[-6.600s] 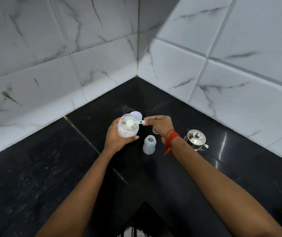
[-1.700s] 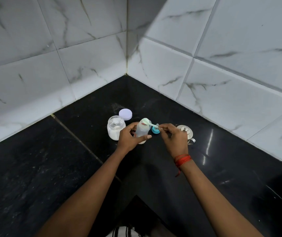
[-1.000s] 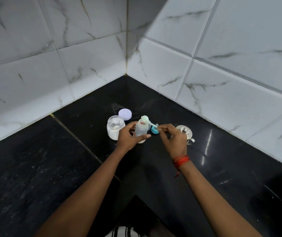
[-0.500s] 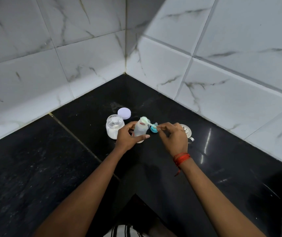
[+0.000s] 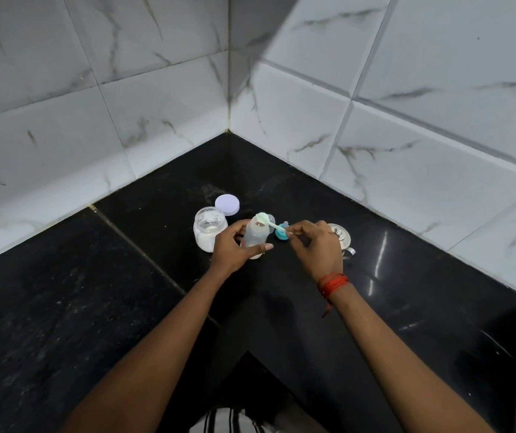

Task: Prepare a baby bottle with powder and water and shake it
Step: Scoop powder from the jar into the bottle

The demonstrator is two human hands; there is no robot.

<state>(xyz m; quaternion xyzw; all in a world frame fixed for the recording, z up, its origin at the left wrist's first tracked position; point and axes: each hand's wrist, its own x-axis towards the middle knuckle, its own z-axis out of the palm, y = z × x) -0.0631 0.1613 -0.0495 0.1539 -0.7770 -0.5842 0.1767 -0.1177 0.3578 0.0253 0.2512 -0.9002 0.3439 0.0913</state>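
**Pale green scoop point(image 5: 267, 220) at the mouth of the baby bottle point(image 5: 254, 235)**

The left hand point(image 5: 234, 246) curls its fingers and thumb around the body of the translucent bottle, which stands upright on the black counter point(image 5: 94, 292). The right hand point(image 5: 319, 248) pinches the handle end of the scoop between thumb and fingertips. The scoop's bowl sits over the far rim of the bottle's open mouth. The bowl looks whitish, but I cannot tell how much powder it carries. A red thread point(image 5: 333, 282) is tied round the right wrist.

Just left of the bottle, close by the left hand's fingers, an open clear jar point(image 5: 209, 228) stands with white powder in its lower part. Its lilac lid point(image 5: 227, 204) lies flat on the counter right behind it. Between the bottle and the right hand, a teal bottle cap point(image 5: 281, 234) rests on the counter, partly covered by the scoop handle. A small steel lidded vessel point(image 5: 341, 237) shows behind the right hand, partly hidden. White marble-veined wall tiles point(image 5: 156, 104) meet in a corner beyond.
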